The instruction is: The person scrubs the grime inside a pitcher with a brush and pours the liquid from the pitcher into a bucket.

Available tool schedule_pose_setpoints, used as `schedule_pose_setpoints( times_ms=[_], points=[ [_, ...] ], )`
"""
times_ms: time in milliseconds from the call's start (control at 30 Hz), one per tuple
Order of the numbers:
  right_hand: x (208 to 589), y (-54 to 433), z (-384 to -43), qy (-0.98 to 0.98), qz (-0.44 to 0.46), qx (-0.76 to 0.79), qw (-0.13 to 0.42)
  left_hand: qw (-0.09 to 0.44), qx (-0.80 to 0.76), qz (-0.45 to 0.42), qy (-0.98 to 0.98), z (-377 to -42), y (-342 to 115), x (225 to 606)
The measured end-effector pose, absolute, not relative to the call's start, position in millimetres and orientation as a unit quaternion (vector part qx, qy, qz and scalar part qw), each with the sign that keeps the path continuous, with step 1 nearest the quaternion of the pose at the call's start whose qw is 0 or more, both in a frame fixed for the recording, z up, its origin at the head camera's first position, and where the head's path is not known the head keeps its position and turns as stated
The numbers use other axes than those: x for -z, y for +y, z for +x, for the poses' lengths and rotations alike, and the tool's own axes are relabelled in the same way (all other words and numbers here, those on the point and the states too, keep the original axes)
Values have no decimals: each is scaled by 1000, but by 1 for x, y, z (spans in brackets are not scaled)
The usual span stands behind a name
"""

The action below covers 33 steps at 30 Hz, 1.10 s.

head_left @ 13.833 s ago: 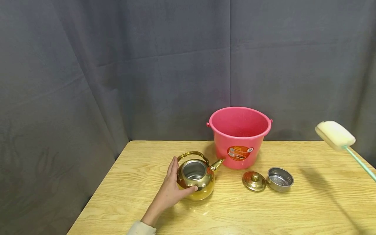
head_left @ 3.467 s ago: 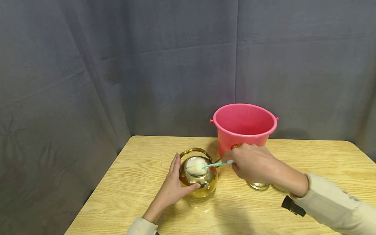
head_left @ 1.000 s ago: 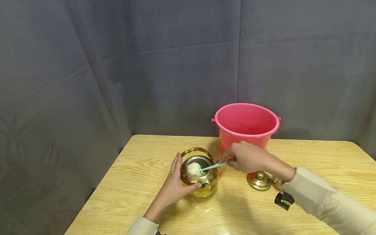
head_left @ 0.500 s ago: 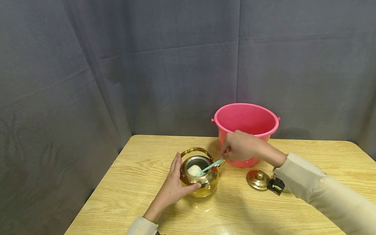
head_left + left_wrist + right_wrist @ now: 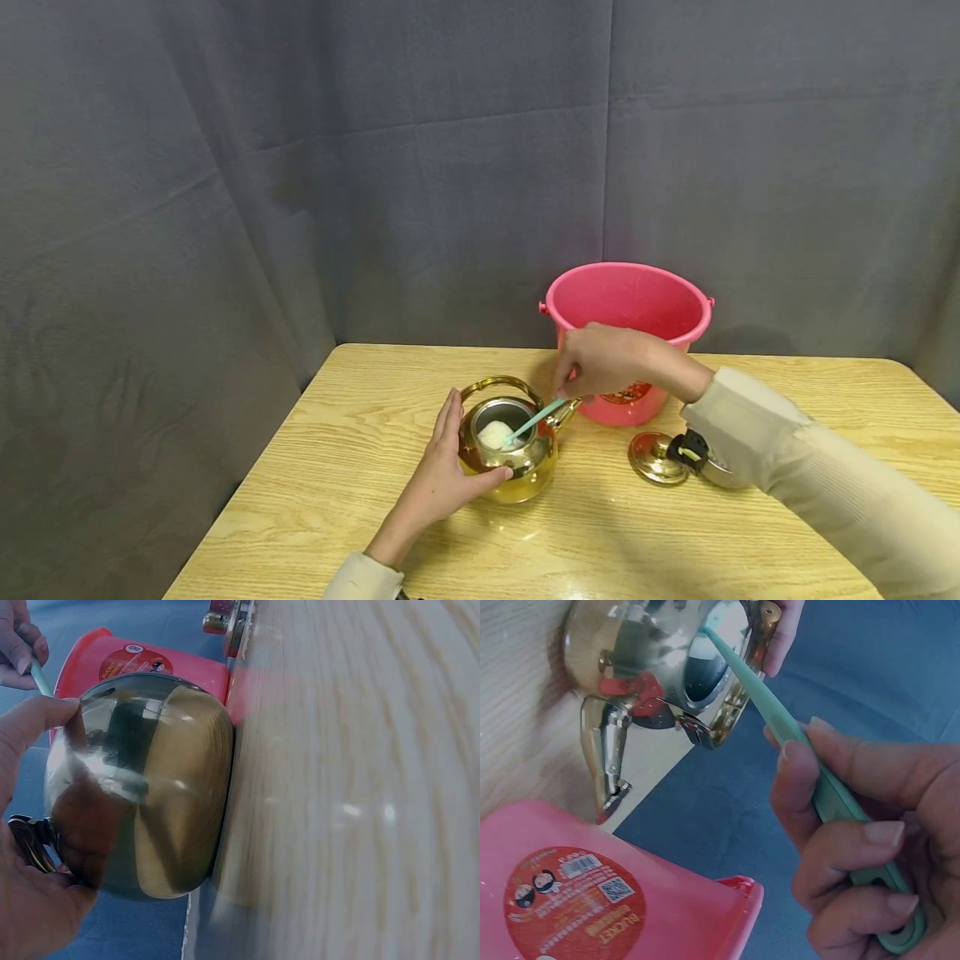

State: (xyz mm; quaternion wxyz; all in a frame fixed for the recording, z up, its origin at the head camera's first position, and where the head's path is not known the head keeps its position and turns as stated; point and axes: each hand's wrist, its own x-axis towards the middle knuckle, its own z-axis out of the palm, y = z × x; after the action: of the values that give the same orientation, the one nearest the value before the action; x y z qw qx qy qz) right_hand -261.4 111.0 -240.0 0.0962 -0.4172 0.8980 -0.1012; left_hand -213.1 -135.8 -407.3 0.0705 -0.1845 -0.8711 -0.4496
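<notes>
A gold kettle (image 5: pixel 517 477), lid off and spout to the right, stands on the table. My left hand (image 5: pixel 438 479) holds its body, thumb on the near side and fingers at the far left side near the arched handle; in the left wrist view the thumb (image 5: pixel 45 720) lies against the shiny wall. My right hand (image 5: pixel 603 360) grips a sponge brush by its green handle (image 5: pixel 840 802), fingers wrapped around it in the right wrist view. The white sponge head (image 5: pixel 495 435) is down inside the kettle's opening, its lower part hidden by the rim.
A pink bucket (image 5: pixel 626 407) stands behind the spout, partly covered by my right hand. A gold lid (image 5: pixel 654 460) and a metal strainer (image 5: pixel 722 473) lie right of the kettle, the strainer partly behind my sleeve. A grey curtain (image 5: pixel 450 183) hangs behind the wooden table (image 5: pixel 360 417).
The sponge brush, first held at the right away from the kettle, is now inside it. Over the last second my right hand has risen and shifted left, tilting the handle steeper. The left hand stays put.
</notes>
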Motion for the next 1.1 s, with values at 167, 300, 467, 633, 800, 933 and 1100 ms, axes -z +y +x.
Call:
schedule_pose_setpoints(
  times_ms=[167,300,467,633,800,933,1100],
  points=[
    [235,109,-264,890,-435,85,104,67,453,-185,-869,-214,-135,407],
    [232,107,-266,889,-432,81,127,63,457,-184,-868,-214,-135,407],
    [225,100,-270,892,-415,72,164,61,459,-184,-867,-213,-135,407],
    [214,87,-273,898,-391,39,196,60,458,-180,-868,-214,-135,408],
    [206,75,-274,899,-383,22,211,62,449,-170,-875,-214,-133,407],
    [201,69,-275,903,-370,11,220,64,446,-169,-877,-214,-132,407],
    [197,60,-275,909,-354,-35,215,60,448,-168,-876,-215,-131,407]
  ],
)
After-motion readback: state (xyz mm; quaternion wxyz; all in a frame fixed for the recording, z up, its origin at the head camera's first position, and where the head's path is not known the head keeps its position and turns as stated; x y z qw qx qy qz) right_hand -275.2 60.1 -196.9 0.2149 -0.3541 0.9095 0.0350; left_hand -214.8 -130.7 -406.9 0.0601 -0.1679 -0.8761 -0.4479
